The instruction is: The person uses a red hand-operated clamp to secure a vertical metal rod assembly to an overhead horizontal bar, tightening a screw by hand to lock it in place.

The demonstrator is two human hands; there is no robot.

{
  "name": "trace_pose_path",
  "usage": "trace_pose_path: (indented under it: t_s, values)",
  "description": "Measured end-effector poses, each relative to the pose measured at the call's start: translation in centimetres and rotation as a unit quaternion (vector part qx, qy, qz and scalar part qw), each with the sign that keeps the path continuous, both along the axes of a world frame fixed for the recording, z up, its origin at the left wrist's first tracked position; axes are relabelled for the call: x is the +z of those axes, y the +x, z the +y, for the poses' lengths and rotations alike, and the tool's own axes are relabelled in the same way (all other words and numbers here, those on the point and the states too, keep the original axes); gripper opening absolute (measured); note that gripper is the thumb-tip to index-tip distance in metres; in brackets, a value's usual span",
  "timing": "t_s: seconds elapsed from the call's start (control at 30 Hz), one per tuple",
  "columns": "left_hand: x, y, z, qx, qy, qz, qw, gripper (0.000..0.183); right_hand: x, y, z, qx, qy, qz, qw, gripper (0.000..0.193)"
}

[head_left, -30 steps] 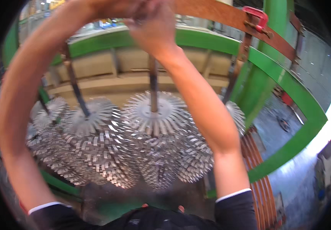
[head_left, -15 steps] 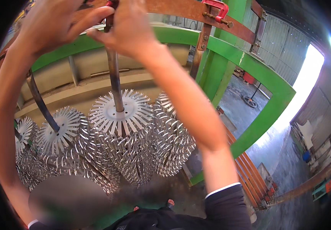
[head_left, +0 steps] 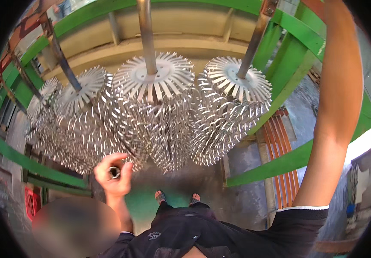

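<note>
My left hand (head_left: 116,176) is low and left of centre, in front of the hanging parts. Its fingers curl round a hollow round metal piece (head_left: 114,172), with its dark open end showing; the rest of it is hidden in the hand. My right forearm (head_left: 340,81) reaches up along the right side, and the hand lies beyond the upper edge. In front of me hang columns of shiny slotted metal parts, topped by a middle finned disc (head_left: 138,78) and a right finned disc (head_left: 228,77). A metal rod (head_left: 147,38) runs up from the middle disc.
A green frame (head_left: 275,165) surrounds the columns, with a beige tank wall (head_left: 185,26) behind. Copper-coloured bars (head_left: 282,150) stand at the right. A red crate (head_left: 32,202) sits at lower left. My feet (head_left: 160,197) are on the floor below.
Both hands have left the top of the middle rod. My left hand has come down with the hollow metal piece; my right arm has swung right, its hand out of view. The view has tilted down.
</note>
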State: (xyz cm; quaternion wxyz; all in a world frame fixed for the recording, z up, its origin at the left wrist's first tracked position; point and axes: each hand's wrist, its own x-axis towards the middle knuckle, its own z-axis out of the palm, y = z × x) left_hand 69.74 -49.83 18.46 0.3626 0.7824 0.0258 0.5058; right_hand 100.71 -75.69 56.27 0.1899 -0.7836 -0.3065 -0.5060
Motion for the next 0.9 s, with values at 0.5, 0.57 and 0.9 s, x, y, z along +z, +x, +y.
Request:
trace_pose_path:
  t_s: [0.5,0.57,0.9]
  values:
    - [-14.1,-11.8,-19.8,-0.228,-0.56,0.153,0.781,0.052,-49.2,-28.2,-6.6,0.435,0.314,0.709,0.458,0.04]
    - [-17.2,-15.2,-20.2,-0.214,-0.565,0.214,0.768,0.045,-52.5,-33.0,-8.2,0.379,0.359,0.735,0.433,0.042]
    - [-20.0,-26.3,-22.6,-0.124,-0.726,0.229,0.636,0.037,-55.9,-45.3,-13.0,0.346,0.323,0.791,0.387,0.028]
